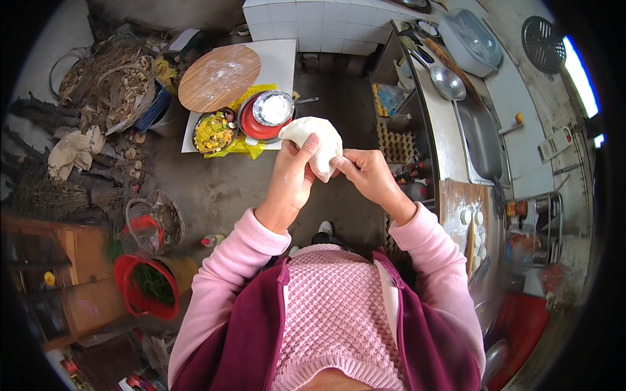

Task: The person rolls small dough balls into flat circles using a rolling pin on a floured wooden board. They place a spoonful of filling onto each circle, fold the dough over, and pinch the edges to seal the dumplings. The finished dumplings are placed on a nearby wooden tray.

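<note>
A folded, half-moon piece of white dough (320,141) is held up in front of me between both hands. My left hand (292,176) supports it from below, thumb on its face. The thumb and fingers of my right hand (364,171) pinch its lower right edge. Beyond it, on a low white table (281,54), a metal bowl of white flour (273,108) sits over a red dish (252,124). A floury round wooden board (220,78) lies at the table's left, with a bowl of yellow and orange scraps (215,131) nearer me.
To the right, a counter holds a steel sink (481,139), a metal ladle (447,83) and a floured wooden board (452,198) with several dough pieces (465,216). Baskets of wood chips (124,93) stand at the left. A red bucket with greens (146,286) is on the lower left.
</note>
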The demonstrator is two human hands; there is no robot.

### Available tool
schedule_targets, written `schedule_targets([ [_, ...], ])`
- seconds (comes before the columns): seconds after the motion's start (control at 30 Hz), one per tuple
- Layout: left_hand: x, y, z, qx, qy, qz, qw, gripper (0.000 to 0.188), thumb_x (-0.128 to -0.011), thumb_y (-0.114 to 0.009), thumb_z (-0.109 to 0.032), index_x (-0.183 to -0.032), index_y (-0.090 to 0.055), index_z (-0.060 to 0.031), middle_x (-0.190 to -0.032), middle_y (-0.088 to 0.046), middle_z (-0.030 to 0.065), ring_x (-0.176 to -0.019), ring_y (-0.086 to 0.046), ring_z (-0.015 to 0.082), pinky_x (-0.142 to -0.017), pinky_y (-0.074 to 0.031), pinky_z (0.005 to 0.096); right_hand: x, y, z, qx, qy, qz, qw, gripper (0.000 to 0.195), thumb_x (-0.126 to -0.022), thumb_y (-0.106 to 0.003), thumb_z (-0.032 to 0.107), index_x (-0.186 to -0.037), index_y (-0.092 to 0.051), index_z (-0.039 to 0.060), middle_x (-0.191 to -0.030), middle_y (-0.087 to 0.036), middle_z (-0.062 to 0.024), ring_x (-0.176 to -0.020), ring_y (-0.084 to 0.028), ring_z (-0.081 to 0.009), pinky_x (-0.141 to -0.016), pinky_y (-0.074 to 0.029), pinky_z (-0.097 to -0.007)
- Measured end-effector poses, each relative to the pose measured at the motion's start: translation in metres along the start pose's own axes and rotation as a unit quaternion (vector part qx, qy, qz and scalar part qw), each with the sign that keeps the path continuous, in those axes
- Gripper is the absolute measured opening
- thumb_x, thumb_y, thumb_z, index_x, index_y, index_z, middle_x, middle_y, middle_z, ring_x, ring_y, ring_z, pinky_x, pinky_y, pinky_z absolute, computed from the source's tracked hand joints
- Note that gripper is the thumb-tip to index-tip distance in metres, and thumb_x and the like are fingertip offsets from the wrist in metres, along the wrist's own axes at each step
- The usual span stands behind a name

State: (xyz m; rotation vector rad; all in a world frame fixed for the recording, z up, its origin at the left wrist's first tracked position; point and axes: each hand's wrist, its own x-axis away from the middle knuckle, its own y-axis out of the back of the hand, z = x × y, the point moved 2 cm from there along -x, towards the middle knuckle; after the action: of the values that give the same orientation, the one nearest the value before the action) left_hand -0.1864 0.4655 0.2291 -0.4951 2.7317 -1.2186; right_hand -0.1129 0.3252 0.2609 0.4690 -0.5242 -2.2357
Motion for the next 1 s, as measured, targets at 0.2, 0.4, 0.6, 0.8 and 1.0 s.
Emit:
schedule_targets([
  [0.2, -0.018, -0.008, 0.004, 0.007, -0.037, -0.044, 0.998, 0.043, -0.094, -0.066, -0.024, -0.130, -0.050, -0.0074, -0.119, -0.060, 0.0030, -0.107, -0.059, 0.0153, -0.088, -0.050, 0.0328, -0.023, 0.014, -0.012, -0.009, 0.024, 0.052, 0.998, 0.021, -0.091, -0.066, 0.020, -0.081, -0.070, 0.0018, -0.057, -0.057, -0.0127, -0.046, -0.048, -0.0182, -0.048, -0.041, -0.0312],
  [0.4, -0.024, -0.006, 0.002, 0.023, -0.081, -0.035, 0.996, 0.043, -0.096, -0.063, -0.024, -0.131, -0.048, -0.0039, -0.123, -0.059, 0.0065, -0.110, -0.058, 0.0177, -0.091, -0.049, 0.0345, -0.040, 0.014, -0.020, -0.039, 0.084, 0.098, 0.991, 0.021, -0.093, -0.063, 0.017, -0.081, -0.068, 0.0010, -0.059, -0.058, -0.0105, -0.047, -0.049, -0.0154, -0.050, -0.042, -0.0308],
  [0.6, -0.024, -0.002, -0.004, 0.065, -0.099, -0.126, 0.985, 0.046, -0.098, -0.058, -0.028, -0.134, -0.045, -0.0035, -0.131, -0.055, 0.0085, -0.119, -0.054, 0.0203, -0.101, -0.045, 0.0388, -0.059, 0.018, -0.017, -0.059, 0.132, 0.072, 0.987, 0.021, -0.093, -0.063, 0.017, -0.081, -0.067, 0.0007, -0.061, -0.059, -0.0120, -0.050, -0.053, -0.0177, -0.051, -0.043, -0.0311],
  [0.8, -0.022, 0.003, -0.025, 0.067, -0.098, -0.106, 0.987, 0.046, -0.097, -0.061, -0.025, -0.135, -0.045, -0.0045, -0.133, -0.053, 0.0084, -0.121, -0.052, 0.0203, -0.104, -0.044, 0.0396, -0.079, 0.022, -0.012, -0.014, 0.130, 0.086, 0.988, 0.019, -0.092, -0.064, 0.017, -0.082, -0.067, 0.0003, -0.063, -0.060, -0.0135, -0.051, -0.053, -0.0180, -0.051, -0.042, -0.0312],
  [1.0, -0.031, 0.016, -0.048, 0.111, -0.096, -0.122, 0.982, 0.042, -0.096, -0.062, -0.016, -0.133, -0.047, -0.0032, -0.132, -0.054, 0.0096, -0.123, -0.053, 0.0225, -0.107, -0.046, 0.0400, -0.095, 0.008, -0.014, -0.152, 0.139, -0.035, 0.978, 0.030, -0.089, -0.071, 0.024, -0.107, -0.067, -0.0001, -0.094, -0.070, -0.0062, -0.086, -0.064, -0.0095, -0.076, -0.049, -0.0242],
])
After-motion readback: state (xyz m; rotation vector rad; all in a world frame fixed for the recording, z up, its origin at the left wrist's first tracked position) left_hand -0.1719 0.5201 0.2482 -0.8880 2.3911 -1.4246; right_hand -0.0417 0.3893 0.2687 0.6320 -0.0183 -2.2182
